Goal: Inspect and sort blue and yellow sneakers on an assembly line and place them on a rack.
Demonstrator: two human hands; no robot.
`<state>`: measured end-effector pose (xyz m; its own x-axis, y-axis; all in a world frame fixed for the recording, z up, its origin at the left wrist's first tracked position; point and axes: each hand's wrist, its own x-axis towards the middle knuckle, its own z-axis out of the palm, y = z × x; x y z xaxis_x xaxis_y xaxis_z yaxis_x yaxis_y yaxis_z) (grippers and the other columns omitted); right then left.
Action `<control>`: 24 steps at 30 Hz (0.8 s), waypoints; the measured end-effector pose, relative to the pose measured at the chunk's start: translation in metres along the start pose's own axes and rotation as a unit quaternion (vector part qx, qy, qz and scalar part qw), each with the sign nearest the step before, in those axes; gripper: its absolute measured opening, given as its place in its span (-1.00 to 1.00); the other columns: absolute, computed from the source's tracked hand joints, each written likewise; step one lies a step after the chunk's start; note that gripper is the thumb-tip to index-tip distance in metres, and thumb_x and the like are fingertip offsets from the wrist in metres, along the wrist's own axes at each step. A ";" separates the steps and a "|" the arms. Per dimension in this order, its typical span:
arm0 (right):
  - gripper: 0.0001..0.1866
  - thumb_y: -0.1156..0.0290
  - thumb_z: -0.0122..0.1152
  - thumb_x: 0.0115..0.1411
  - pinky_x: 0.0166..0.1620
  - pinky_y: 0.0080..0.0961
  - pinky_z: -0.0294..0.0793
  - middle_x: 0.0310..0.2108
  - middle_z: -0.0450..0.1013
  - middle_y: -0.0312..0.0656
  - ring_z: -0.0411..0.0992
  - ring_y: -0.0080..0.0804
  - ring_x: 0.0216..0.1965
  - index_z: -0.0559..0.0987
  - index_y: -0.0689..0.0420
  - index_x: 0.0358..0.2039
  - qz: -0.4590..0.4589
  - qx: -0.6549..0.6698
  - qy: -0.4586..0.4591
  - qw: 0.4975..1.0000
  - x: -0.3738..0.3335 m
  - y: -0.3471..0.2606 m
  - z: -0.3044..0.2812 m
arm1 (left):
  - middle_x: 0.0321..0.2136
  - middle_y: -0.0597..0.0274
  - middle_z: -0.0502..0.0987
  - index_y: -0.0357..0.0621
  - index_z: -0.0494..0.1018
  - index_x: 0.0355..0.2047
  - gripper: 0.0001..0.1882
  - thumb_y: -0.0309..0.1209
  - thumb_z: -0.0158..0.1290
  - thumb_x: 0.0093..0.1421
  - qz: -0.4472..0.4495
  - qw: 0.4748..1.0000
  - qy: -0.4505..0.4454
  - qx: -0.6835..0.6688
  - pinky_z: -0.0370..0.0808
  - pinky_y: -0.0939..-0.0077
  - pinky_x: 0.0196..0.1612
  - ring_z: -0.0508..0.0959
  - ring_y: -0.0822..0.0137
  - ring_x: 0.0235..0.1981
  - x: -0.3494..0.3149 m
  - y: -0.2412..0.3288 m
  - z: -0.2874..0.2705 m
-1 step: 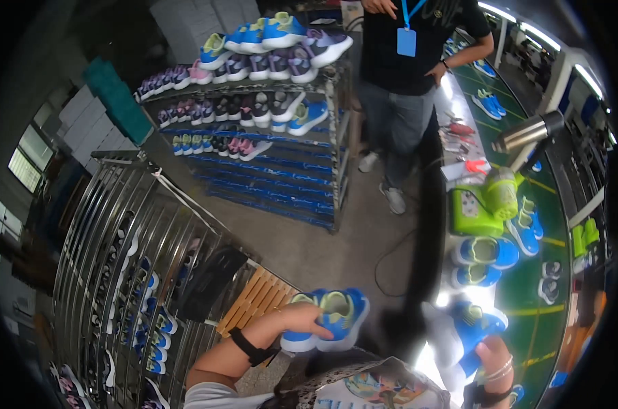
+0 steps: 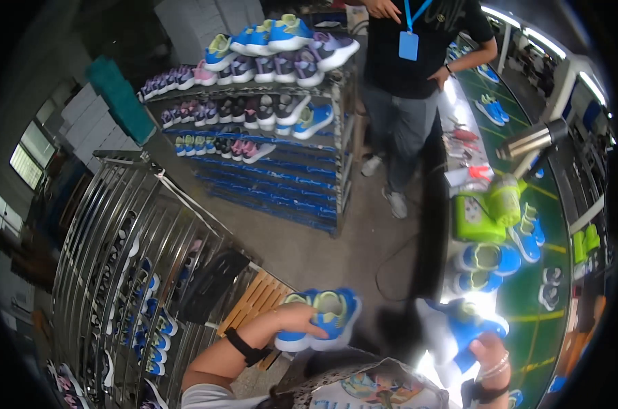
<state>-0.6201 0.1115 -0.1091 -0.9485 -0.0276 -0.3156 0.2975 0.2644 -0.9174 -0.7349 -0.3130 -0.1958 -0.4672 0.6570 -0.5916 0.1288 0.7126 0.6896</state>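
So the left hand point(image 2: 299, 319) has a firm grip on a pair of blue shoes point(image 2: 335, 315) with lime linings and white soles, thumb on the outside, held up side by side over the lower middle of the view. The right hand point(image 2: 490, 351) is gripping more blue-and-white footwear point(image 2: 467, 326) above the bright work surface on the right; it's pretty blurry there, so I can't tell if it's one shoe or two. That bench point(image 2: 451, 102) is a long white strip, lit so hard it glares, with red-handled tools point(image 2: 464, 135) scattered further up, a lime-green machine point(image 2: 478, 221) around the middle and a couple of blue shoes point(image 2: 486, 259) just below it. Right alongside runs a green belt point(image 2: 544, 279) with yellow lines across, shoes dotted along it. Over on the left there's a barred metal rack point(image 2: 94, 211) with shoes inside, a slatted wooden board point(image 2: 254, 296) beside it, and a shelf rack point(image 2: 337, 170) loaded with rows of blue, purple, black and pink shoes. Grey boxes point(image 2: 84, 126) and teal ones point(image 2: 118, 102) are stacked behind, and a person in black point(image 2: 387, 61) stands on the plain grey floor point(image 2: 275, 238).
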 end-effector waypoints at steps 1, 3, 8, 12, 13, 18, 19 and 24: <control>-0.59 0.18 0.22 -0.01 -0.25 -0.53 0.38 -0.45 0.47 -0.24 0.41 -0.47 -0.38 0.50 0.29 -0.30 -0.056 -0.002 -0.032 0.998 0.030 0.002 0.015 | -0.42 -0.11 0.51 -0.27 0.48 -0.29 -0.33 0.15 0.10 -0.14 0.000 1.000 0.014 -0.002 0.40 0.33 -0.22 0.51 0.04 -0.35 -0.007 -0.015 -0.013; -0.63 0.16 0.21 0.01 -0.22 -0.55 0.38 -0.39 0.48 -0.20 0.43 -0.46 -0.33 0.51 0.19 -0.28 -0.010 -0.148 -0.165 0.975 0.088 -0.009 0.036 | -0.42 -0.07 0.52 -0.21 0.50 -0.32 -0.33 0.18 0.07 -0.15 -0.100 0.990 0.038 0.094 0.41 0.32 -0.24 0.52 0.04 -0.36 -0.016 -0.041 -0.033; -0.55 0.03 0.25 -0.07 -0.22 -0.42 0.40 -0.41 0.47 -0.11 0.44 -0.17 -0.31 0.52 0.11 -0.28 -0.259 -0.246 -0.285 0.889 0.218 -0.044 0.159 | -0.33 -0.04 0.51 -0.07 0.48 -0.19 -0.29 0.23 0.06 -0.19 -0.232 0.955 0.114 0.147 0.40 0.30 -0.18 0.50 0.04 -0.27 -0.014 -0.136 -0.093; -0.43 -0.16 0.17 -0.13 -0.36 -0.35 0.40 -0.50 0.45 -0.14 0.44 -0.19 -0.42 0.55 0.11 -0.34 -0.297 -0.329 -0.287 0.849 0.316 -0.040 0.249 | -0.21 0.11 0.50 0.11 0.45 -0.13 -0.25 0.29 0.07 -0.28 -0.354 0.899 0.139 0.217 0.37 0.27 -0.13 0.46 0.15 -0.13 0.021 -0.200 -0.165; -0.42 -0.20 0.16 -0.15 -0.36 -0.35 0.40 -0.47 0.45 -0.16 0.44 -0.20 -0.41 0.56 0.06 -0.33 -0.316 -0.331 -0.267 0.848 0.342 -0.034 0.271 | -0.19 0.14 0.49 0.14 0.45 -0.14 -0.25 0.29 0.09 -0.30 -0.370 0.888 0.150 0.229 0.33 0.23 -0.10 0.44 0.18 -0.10 0.030 -0.216 -0.182; -0.49 -0.19 0.09 -0.13 -0.41 -0.37 0.39 -0.47 0.39 -0.22 0.43 -0.27 -0.44 0.53 -0.06 -0.33 -0.341 -0.461 -0.186 0.798 0.496 -0.012 0.362 | -0.16 0.15 0.46 0.20 0.52 -0.26 -0.38 0.18 0.20 -0.37 -0.411 0.839 0.252 0.250 0.17 0.09 0.00 0.38 0.14 -0.03 0.084 -0.294 -0.249; -0.51 -0.18 0.09 -0.11 -0.35 -0.37 0.37 -0.45 0.40 -0.22 0.42 -0.30 -0.38 0.53 -0.06 -0.33 -0.327 -0.469 -0.196 0.797 0.529 -0.007 0.376 | -0.21 0.20 0.46 0.23 0.52 -0.29 -0.40 0.14 0.22 -0.39 -0.404 0.831 0.285 0.255 0.13 0.05 0.00 0.34 0.17 -0.03 0.096 -0.320 -0.254; -0.57 -0.09 0.14 -0.08 -0.23 -0.32 0.29 -0.41 0.41 -0.24 0.40 -0.32 -0.27 0.53 -0.06 -0.31 -0.267 -0.599 -0.132 0.743 0.660 0.014 0.398 | -0.24 0.23 0.44 0.14 0.51 -0.38 -0.47 0.02 0.27 -0.44 -0.299 0.825 0.392 0.277 0.10 0.05 0.00 0.32 0.23 -0.04 0.169 -0.359 -0.323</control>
<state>-1.1990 -0.2870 -0.4268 -0.7956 -0.5828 -0.1658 -0.5735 0.8126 -0.1042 -1.1427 -0.5372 -0.4089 -0.9862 -0.0595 -0.1543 -0.0519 0.9973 -0.0524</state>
